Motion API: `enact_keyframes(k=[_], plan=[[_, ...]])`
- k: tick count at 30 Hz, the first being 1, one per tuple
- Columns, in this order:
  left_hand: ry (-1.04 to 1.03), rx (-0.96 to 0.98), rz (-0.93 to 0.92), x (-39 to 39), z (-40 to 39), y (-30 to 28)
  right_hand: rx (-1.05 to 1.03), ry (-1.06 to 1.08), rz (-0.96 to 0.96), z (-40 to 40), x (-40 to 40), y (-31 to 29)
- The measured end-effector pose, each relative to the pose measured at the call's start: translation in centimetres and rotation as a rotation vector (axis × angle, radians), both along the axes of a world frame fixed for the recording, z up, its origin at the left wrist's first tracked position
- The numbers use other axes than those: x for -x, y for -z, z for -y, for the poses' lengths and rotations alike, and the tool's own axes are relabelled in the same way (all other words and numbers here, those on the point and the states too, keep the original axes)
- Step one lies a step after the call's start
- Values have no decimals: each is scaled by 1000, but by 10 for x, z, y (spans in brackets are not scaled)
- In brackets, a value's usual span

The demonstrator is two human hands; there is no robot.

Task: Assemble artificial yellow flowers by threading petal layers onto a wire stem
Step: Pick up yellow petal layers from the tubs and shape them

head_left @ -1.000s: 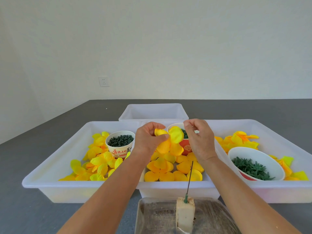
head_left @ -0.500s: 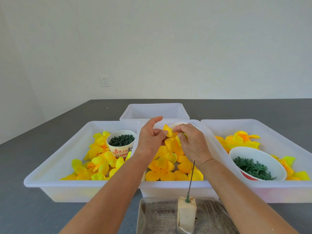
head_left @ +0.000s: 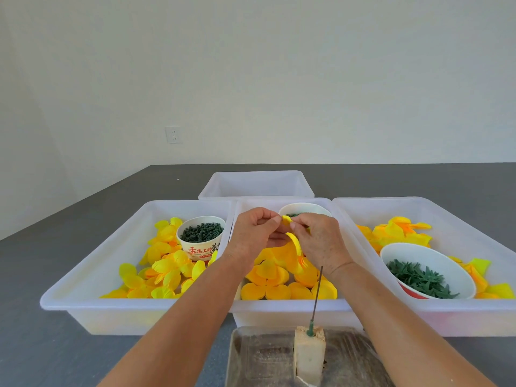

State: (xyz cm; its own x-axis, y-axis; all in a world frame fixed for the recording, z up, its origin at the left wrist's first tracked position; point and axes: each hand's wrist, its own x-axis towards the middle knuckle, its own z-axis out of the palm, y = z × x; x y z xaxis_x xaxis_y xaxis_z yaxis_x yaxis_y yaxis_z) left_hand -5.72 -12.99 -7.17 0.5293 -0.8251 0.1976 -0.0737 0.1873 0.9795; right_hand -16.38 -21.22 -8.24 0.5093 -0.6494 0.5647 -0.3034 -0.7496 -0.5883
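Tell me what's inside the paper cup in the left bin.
The paper cup holds small dark green pieces, heaped near the rim. Whatever lies beneath that top layer is covered.

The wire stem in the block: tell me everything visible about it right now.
The wire stem is a thin, dark, straight rod, leaning slightly right. A green sleeve at its base is set into a pale block on a tray nearest the camera. It is bare, with no petals threaded. Neither hand touches it; its tip shows in front of the right wrist.
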Motion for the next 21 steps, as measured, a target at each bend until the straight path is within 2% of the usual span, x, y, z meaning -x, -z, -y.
enact_keyframes(k=[5, 10, 16, 19, 21], plan=[[31, -31, 42, 1, 0, 0, -39, 94, 75, 2, 2, -1], [-92, -64, 126, -2, -2, -1, -38, 99, 101, 0, 2, -3], [-7, -181, 113, 1, -3, 0, -16, 87, 108, 0, 4, -2], [-5, -207, 111, 0, -2, 0, -57, 33, 137, 2, 3, -3], [-27, -170, 106, -1, -1, -1, -166, -60, 189, 4, 4, -5]])
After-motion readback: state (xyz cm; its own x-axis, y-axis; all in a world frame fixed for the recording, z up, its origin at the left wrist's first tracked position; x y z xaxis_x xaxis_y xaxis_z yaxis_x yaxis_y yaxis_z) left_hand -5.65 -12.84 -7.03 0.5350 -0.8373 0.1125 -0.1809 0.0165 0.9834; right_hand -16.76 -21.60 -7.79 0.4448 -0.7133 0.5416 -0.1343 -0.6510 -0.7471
